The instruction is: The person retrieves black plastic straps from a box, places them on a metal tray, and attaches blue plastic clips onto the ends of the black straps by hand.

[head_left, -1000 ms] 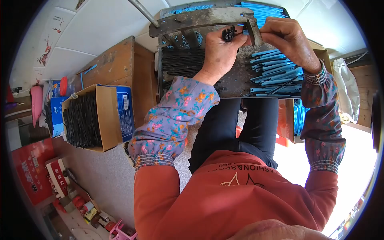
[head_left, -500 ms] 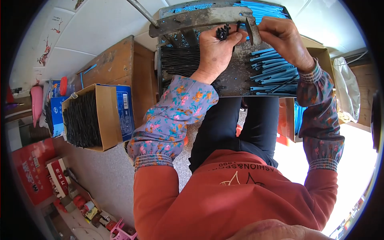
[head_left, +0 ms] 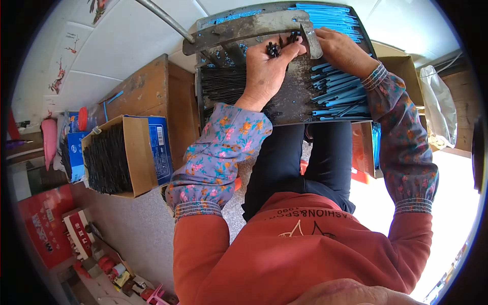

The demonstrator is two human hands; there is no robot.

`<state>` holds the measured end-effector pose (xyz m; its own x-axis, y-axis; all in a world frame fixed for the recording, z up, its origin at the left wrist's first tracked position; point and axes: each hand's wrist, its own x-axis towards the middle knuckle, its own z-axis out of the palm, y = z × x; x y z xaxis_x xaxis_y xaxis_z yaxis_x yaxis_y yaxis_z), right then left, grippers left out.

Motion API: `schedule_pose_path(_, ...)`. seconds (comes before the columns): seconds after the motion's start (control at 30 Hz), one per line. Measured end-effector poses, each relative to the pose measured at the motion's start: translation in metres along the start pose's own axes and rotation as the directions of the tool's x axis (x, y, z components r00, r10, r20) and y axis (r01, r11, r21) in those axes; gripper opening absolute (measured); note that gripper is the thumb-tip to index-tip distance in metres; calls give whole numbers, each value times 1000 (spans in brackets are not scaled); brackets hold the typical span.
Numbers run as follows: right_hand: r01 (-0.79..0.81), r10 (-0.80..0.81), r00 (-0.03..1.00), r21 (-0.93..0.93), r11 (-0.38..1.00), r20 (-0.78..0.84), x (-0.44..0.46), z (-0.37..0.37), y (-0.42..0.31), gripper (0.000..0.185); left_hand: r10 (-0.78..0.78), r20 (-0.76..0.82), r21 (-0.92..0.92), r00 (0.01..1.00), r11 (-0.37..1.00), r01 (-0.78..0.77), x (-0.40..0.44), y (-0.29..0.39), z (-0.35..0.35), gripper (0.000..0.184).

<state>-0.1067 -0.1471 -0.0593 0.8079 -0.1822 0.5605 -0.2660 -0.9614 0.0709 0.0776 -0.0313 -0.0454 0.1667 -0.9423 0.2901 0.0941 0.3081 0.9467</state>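
Note:
My left hand (head_left: 265,76) is closed around a bunch of thin black rods (head_left: 273,49), their ends poking up between thumb and fingers. It is just left of an upright metal blade (head_left: 311,41) at the end of a worn metal bar (head_left: 239,29). My right hand (head_left: 346,52) is on the blade's other side, its fingers curled close to it; what they grip, if anything, is hidden. Below that hand lies a pile of blue strips with holes at their ends (head_left: 338,91). More black rods (head_left: 223,84) lie left of my left hand.
Everything sits on a dark metal tray (head_left: 297,109) over my knees, with more blue strips (head_left: 333,21) at its far edge. A carton (head_left: 140,157) packed with black rods stands at left beside a wooden cabinet (head_left: 147,89). A plastic bag (head_left: 438,104) hangs at right.
My right hand has shifted left and slightly down, from a raised pinch at the blade to a lower curled pose. My left hand has moved slightly left, still holding the rods.

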Motion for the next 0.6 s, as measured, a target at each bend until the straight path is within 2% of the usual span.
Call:
schedule_pose_path(0.13,-218,216,976,54,975,33,5,-36,-12,16,34,0,-126,999,992,-34,-2,6,3,8)
schedule_pose_path(0.17,-218,216,976,57,974,41,5,-42,-19,16,28,-4,-130,1000,991,-28,-3,4,3,8)
schedule_pose_path(0.2,-318,311,948,200,927,67,6,-48,-27,14,23,-16,-133,1000,991,-25,-3,2,3,8)
schedule_pose_path(0.3,-553,543,813,567,610,209,10,-61,-47,10,13,-43,-135,999,991,-19,-1,-1,5,7)
schedule_pose_path(0.33,-553,544,813,568,609,208,11,-61,-50,10,13,-42,-133,999,991,-18,-1,-1,5,7)
schedule_pose_path(0.4,-586,596,735,746,317,324,14,-58,-55,8,19,-51,-141,998,990,-26,-2,-1,5,7)
schedule_pose_path(0.47,-561,594,662,828,-11,457,16,-55,-56,8,26,-66,-152,997,988,-36,-1,-2,4,7)
schedule_pose_path(0.5,-562,590,664,827,-12,460,19,-54,-53,8,26,-70,-151,997,988,-36,-1,-2,3,7)
schedule_pose_path(0.53,-539,557,762,801,260,332,22,-55,-48,8,30,-65,-119,997,992,-38,0,-2,3,7)
schedule_pose_path(0.6,-365,367,923,583,726,120,27,-58,-36,9,37,-53,-54,998,998,-40,1,-1,2,7)
